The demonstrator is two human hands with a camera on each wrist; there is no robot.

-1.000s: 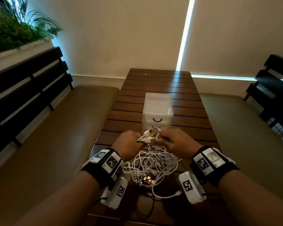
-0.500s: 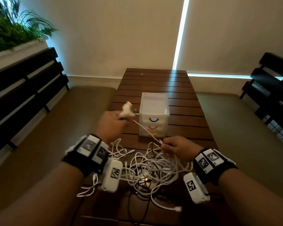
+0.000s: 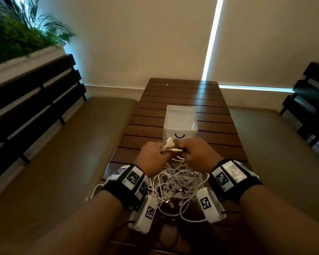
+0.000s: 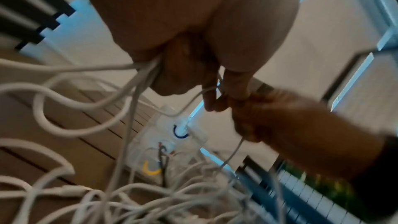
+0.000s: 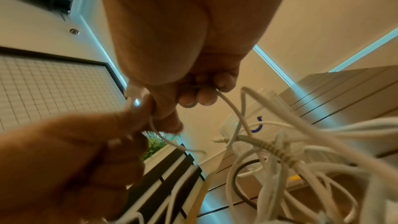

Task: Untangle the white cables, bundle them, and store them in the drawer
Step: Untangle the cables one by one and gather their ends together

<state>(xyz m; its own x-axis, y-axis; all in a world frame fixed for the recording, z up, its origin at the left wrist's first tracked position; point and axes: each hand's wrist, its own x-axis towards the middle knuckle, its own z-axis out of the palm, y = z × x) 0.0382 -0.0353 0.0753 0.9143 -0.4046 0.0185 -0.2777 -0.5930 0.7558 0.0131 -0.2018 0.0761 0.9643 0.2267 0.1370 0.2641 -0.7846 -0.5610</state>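
Note:
A tangle of white cables [image 3: 177, 183] lies on the near end of the wooden table [image 3: 182, 92], between my wrists. My left hand [image 3: 153, 155] grips several cable ends with their plugs [image 3: 170, 142] sticking up. My right hand [image 3: 193, 153] is right against it, pinching a thin cable [image 5: 226, 103] that runs down into the pile. The left wrist view shows several strands [image 4: 137, 77] hanging from my left fist. Just behind the hands stands the clear plastic drawer unit [image 3: 180, 122]; its blue handle [image 3: 179, 135] shows, and all drawers look closed.
Padded benches [image 3: 72, 144] run along both sides of the table, with dark slatted backrests [image 3: 31, 107]. A planter with green plants [image 3: 13, 35] sits at the upper left. A dark cable [image 3: 171, 234] lies at the table's near edge.
My left hand, which had pulled a plug end up and to the left, has come back to the middle and now meets the right hand above the pile.

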